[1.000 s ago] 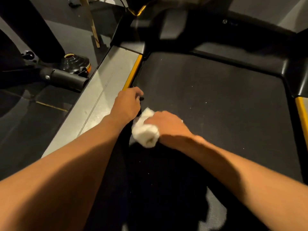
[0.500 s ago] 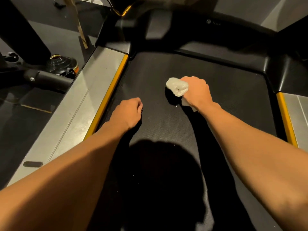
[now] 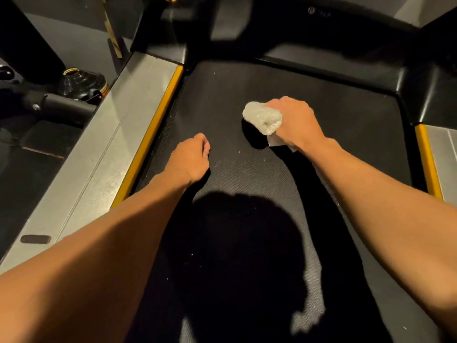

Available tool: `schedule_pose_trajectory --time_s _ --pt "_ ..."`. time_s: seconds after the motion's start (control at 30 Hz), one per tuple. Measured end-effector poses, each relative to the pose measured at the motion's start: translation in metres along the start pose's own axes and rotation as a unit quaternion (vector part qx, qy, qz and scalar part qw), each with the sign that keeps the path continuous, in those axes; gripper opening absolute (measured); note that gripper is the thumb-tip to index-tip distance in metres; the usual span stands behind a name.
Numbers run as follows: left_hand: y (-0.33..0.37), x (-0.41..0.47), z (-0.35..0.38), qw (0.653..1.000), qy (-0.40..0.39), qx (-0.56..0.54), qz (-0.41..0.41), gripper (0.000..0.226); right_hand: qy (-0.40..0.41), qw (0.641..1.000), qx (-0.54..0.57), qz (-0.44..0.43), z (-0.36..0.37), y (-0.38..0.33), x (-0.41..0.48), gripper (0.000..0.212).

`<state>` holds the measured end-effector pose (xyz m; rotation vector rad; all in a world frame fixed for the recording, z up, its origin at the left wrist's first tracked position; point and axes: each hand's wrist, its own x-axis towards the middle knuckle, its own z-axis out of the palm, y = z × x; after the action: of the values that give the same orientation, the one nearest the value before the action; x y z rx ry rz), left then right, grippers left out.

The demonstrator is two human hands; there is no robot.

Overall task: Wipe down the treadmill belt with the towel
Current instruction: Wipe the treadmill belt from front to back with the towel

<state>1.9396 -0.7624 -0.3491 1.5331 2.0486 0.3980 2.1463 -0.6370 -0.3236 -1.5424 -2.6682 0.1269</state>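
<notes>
The black treadmill belt fills the middle of the view, with small white specks scattered on it. My right hand is shut on a bunched white towel and presses it on the belt's far middle. My left hand is a loose fist resting on the belt near its left side, with nothing in it. A dark shadow of my head lies on the near belt.
Grey side rails with yellow inner strips run along the left and right of the belt. The black motor cover rises at the far end. Dark gym equipment sits on the floor to the left.
My right hand has carried the towel from the belt's near left edge out to its far middle. My left hand has come off the yellow strip onto the belt.
</notes>
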Motion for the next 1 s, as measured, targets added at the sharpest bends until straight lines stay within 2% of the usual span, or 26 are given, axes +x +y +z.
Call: schedule_pose_trajectory --time_s 0.07,0.13,0.2,0.27,0.33,0.43,0.5,0.57,0.63,0.73,0.83,0.87,0.9,1.0 --pt "0.0 -0.001 0.001 1.0 0.0 0.002 0.001 0.011 -0.029 0.999 0.011 0.031 0.002 0.008 -0.004 0.014" --pt "0.0 -0.001 0.001 1.0 -0.001 0.003 0.0 0.011 -0.056 0.998 0.018 0.012 0.002 -0.008 -0.023 0.019" --pt "0.001 -0.002 0.002 1.0 0.009 -0.005 -0.002 0.012 -0.104 0.993 0.019 -0.052 0.002 -0.039 -0.052 0.011" --pt "0.001 -0.003 0.003 1.0 0.018 -0.011 -0.008 0.012 -0.167 0.977 -0.004 -0.133 0.002 -0.069 -0.083 0.018" --pt "0.0 -0.003 0.004 1.0 0.02 -0.012 -0.007 0.011 -0.175 0.971 0.006 -0.16 -0.003 -0.076 -0.094 0.023" --pt "-0.001 -0.002 0.004 1.0 0.013 -0.019 -0.004 0.013 -0.067 0.996 0.035 -0.057 -0.012 -0.048 -0.062 0.024" --pt "-0.001 -0.002 0.004 1.0 0.011 -0.015 -0.008 0.013 0.003 0.999 0.037 0.007 -0.013 -0.014 -0.029 0.018" --pt "0.0 -0.002 0.006 1.0 0.011 -0.007 -0.005 0.011 0.018 0.997 0.025 0.065 -0.005 0.015 -0.006 0.012" --pt "0.0 -0.001 0.006 1.0 0.008 -0.002 -0.002 0.01 -0.001 0.995 0.021 0.094 0.002 0.021 0.0 0.011" --pt "-0.001 0.0 0.006 1.0 0.007 -0.006 -0.002 0.01 -0.085 0.996 0.033 0.011 0.002 -0.015 -0.023 0.025" --pt "-0.003 0.0 0.005 1.0 0.013 -0.023 -0.009 0.012 -0.207 0.964 -0.009 -0.167 -0.002 -0.069 -0.07 0.031" --pt "-0.003 0.0 0.005 0.999 0.014 -0.028 -0.01 0.012 -0.208 0.953 -0.031 -0.217 -0.005 -0.077 -0.081 0.029" --pt "-0.003 0.001 0.005 0.999 0.014 -0.03 -0.008 0.012 -0.184 0.957 -0.026 -0.221 -0.01 -0.075 -0.084 0.025" --pt "-0.004 0.002 0.005 0.999 0.006 -0.031 -0.006 0.013 -0.042 0.994 0.075 -0.07 -0.019 -0.038 -0.058 0.01"
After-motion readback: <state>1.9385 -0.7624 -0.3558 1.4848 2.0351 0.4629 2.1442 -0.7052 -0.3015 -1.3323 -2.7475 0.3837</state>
